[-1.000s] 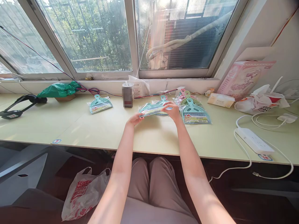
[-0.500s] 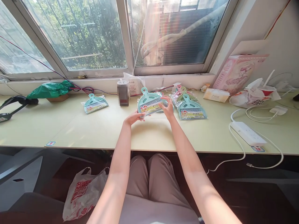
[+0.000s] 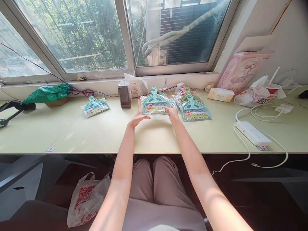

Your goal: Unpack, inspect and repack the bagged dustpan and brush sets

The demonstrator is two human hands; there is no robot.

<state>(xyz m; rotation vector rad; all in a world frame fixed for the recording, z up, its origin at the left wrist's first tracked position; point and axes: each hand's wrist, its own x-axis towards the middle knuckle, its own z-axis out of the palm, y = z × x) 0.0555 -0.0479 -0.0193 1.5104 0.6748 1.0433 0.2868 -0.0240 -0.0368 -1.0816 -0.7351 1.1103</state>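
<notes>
A light-blue dustpan-and-brush set (image 3: 155,102) in a clear wrapper is held up in front of me, handle upward and label facing me. My right hand (image 3: 172,114) grips its lower right corner, thumb on the front. My left hand (image 3: 138,118) is at its lower left edge, fingers pointing up and thumb stretched apart; whether it touches the wrapper is hard to tell. Just right lies another blue dustpan set (image 3: 196,110), overlapping a green dustpan set (image 3: 189,93) and a pink one behind it. A further blue dustpan set (image 3: 95,107) lies apart on the left.
On the table (image 3: 72,131) are a lidded cup (image 3: 124,96), a green plastic bag (image 3: 48,93), a tissue pack (image 3: 220,94), a pink box (image 3: 244,72) and a white power strip (image 3: 253,133) with loose cables. A white shopping bag (image 3: 84,200) sits below, left.
My left hand has loosened from the dustpan set's lower left corner, its fingers now raised. The set has turned more upright and level. My right hand has slid down to its lower right corner.
</notes>
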